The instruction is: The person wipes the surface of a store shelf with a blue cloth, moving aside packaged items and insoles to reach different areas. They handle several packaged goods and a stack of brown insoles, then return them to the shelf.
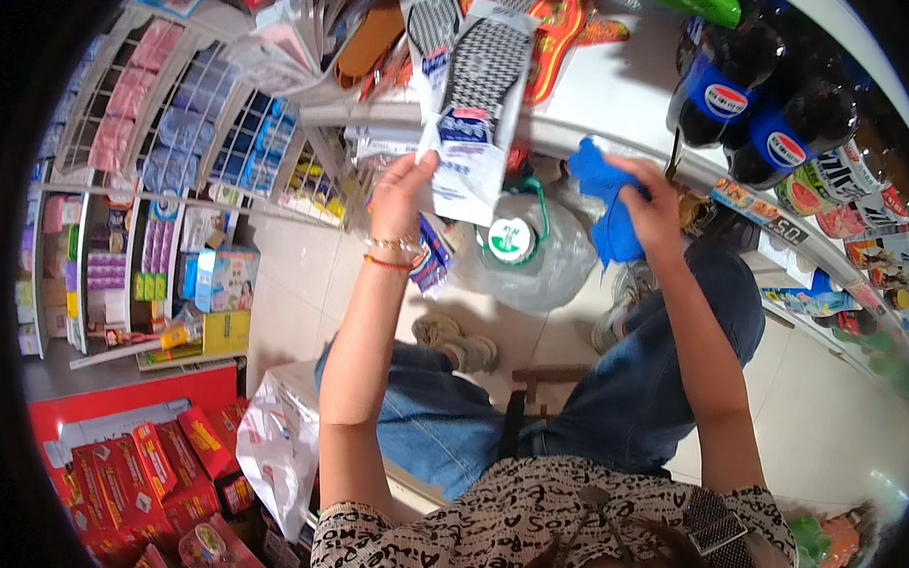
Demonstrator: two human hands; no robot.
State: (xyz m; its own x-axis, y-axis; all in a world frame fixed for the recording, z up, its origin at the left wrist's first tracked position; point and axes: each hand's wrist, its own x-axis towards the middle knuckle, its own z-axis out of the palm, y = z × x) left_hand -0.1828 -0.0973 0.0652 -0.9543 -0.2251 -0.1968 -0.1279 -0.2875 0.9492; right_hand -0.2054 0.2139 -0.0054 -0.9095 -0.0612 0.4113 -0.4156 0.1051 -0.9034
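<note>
My left hand [404, 189] is closed on the lower edge of a plastic-packed insole [484, 65] with a black-and-white patterned face. A second packed insole [432, 29] lies against it at the left. In my right hand [653, 198] is a crumpled blue cloth [609, 196], pinched between thumb and fingers. Orange patterned insoles [555, 48] lie behind the packets on the white shelf [605, 91]. Below and between my hands, a large clear plastic bottle [551, 269] with a white-and-green cap and green handle stands on the floor.
Cola bottles [726, 98] stand on the shelf at the right, above shelves of packaged drinks. Wire racks [185, 105] of packets rise at the left. Red boxes [123, 483] and a white plastic bag [276, 448] are at the lower left. My knees flank the tiled floor [539, 341].
</note>
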